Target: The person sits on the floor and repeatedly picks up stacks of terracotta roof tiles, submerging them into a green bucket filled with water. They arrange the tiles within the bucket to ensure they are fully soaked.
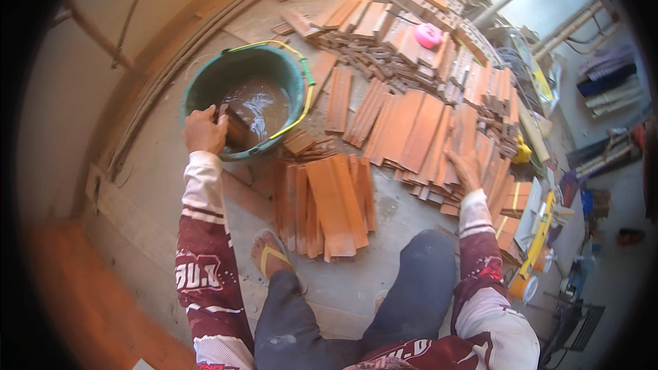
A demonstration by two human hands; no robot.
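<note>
- Our left hand [204, 130] gripped a brown tile [235, 125], half sunk in the water of the green bucket [205, 82].
- Our right hand [465, 170] lay flat and open on the tile stack [418, 133], holding nothing.

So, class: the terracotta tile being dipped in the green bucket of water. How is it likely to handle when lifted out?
The terracotta tile in the left hand looks flat and rigid, so it probably won't flex. Wet from the muddy water in the green bucket, it may be slippery. Broken pieces nearby suggest such tiles snap if dropped.
</note>
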